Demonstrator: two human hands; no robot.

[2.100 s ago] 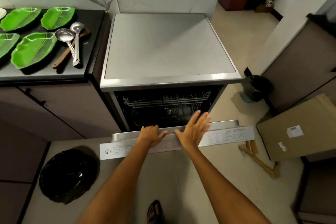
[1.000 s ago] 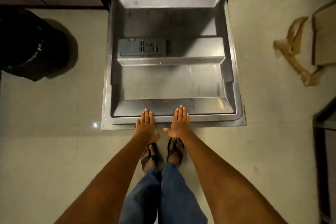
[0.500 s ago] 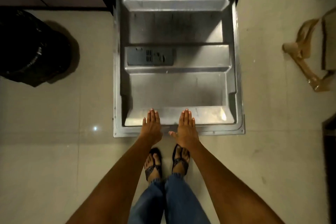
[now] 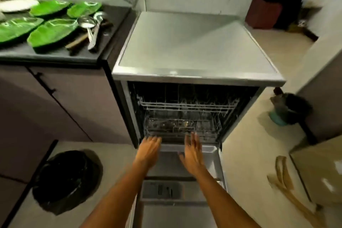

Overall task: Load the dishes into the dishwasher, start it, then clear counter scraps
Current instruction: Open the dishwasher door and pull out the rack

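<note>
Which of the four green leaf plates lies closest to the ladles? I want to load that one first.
The front right green leaf plate: its tip lies right beside the ladles. The other three lie further left or behind.

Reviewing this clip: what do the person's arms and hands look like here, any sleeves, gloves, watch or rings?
Both forearms are bare as far as the frame shows, with no sleeve in view. The left hand and right hand wear no gloves, and no watch or bracelet shows at either wrist. The picture is motion-blurred, so small rings cannot be ruled out, though none is apparent.
</note>
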